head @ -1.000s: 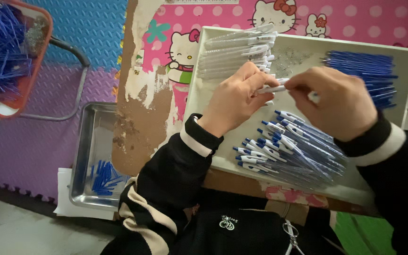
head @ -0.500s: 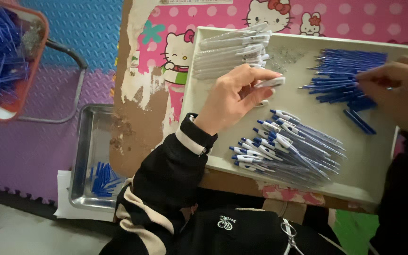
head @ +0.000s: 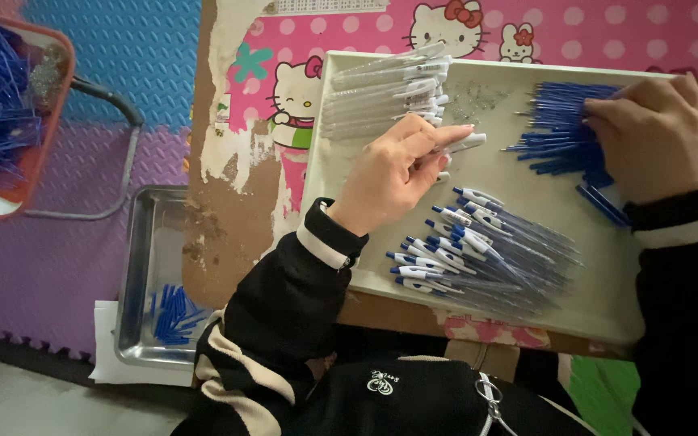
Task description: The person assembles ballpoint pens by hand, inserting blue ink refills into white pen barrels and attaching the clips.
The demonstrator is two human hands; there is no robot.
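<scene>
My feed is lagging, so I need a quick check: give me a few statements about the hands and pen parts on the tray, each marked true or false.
1. The left hand holds a clear pen barrel over the white tray. True.
2. The right hand rests on the pile of blue refills. True.
3. The finished pens lie in the tray's far left corner. False: they lie at its near side; empty clear barrels fill the far left corner.
4. The metal tray on the floor is full of finished pens. False: it holds only a few blue pieces.
</scene>
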